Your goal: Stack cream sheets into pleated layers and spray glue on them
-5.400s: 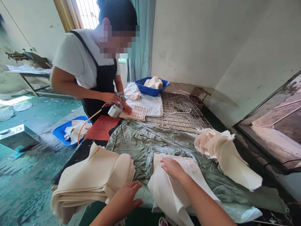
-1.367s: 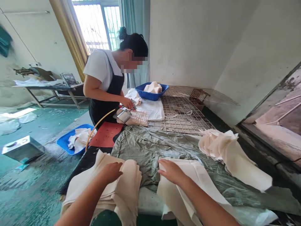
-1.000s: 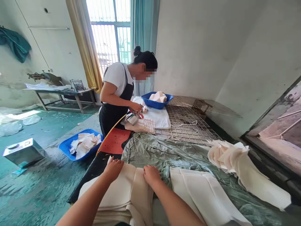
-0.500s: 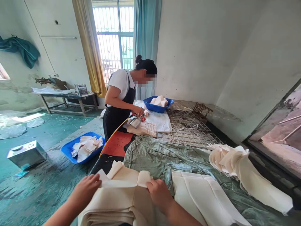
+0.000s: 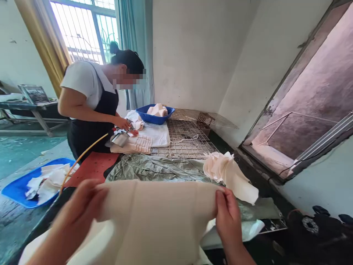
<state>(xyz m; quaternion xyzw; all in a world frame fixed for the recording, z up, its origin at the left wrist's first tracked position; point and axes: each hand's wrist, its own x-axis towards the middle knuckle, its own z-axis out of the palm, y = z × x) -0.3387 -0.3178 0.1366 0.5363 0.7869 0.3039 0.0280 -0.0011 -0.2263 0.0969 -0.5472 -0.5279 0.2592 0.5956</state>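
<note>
A cream sheet of cloth or thin foam point(image 5: 165, 217), with vertical seams, is stretched up between my hands. My left hand point(image 5: 85, 202), blurred, pinches its upper left corner. At the upper right corner, my right hand point(image 5: 227, 213) grips the edge between thumb and fingers. More cream material point(image 5: 93, 241) lies under the sheet at lower left. The sheet hides most of the table in front of me. Beyond it spreads a crumpled green cloth point(image 5: 165, 167), with overlapping cream pieces point(image 5: 234, 173) at its right.
Across the table a co-worker point(image 5: 91, 95) bends over cream pieces point(image 5: 140, 143), holding a spray gun point(image 5: 120, 139) on a yellow hose point(image 5: 82, 152). A blue basin point(image 5: 16, 191) of scraps stands left. Another blue basin point(image 5: 143, 116) sits by the wire mesh point(image 5: 182, 136).
My hands have moved apart and raised the cream sheet, now spread wide between them. The view has swung right, and the co-worker appears farther left.
</note>
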